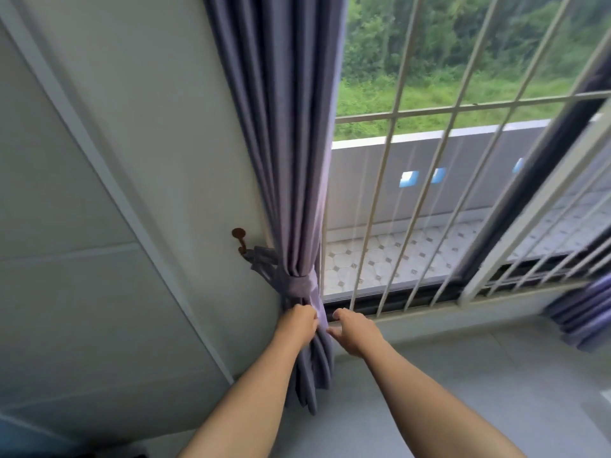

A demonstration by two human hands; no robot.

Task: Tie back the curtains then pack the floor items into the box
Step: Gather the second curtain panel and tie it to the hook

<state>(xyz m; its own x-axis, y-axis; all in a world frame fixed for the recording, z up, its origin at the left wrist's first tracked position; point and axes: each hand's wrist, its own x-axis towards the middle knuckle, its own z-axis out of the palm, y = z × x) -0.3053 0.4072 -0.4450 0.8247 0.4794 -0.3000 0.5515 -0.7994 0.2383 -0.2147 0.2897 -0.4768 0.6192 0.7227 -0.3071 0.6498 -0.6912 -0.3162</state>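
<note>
The purple curtain [284, 160] hangs by the wall, left of the window. A tie-back band [299, 285] goes round it low down and squeezes the folds into one bunch. The band loops over a brown hook [239, 239] on the wall, likely so the curtain stays off the glass.

The left hand [297, 323] grips the cloth just under the band. The right hand [355, 330] pinches the hanging end of the band, probably to pull it snug.

There are two hands, one hook and one band. A second curtain [585, 312] shows at the right edge. No box or floor items show here.
</note>
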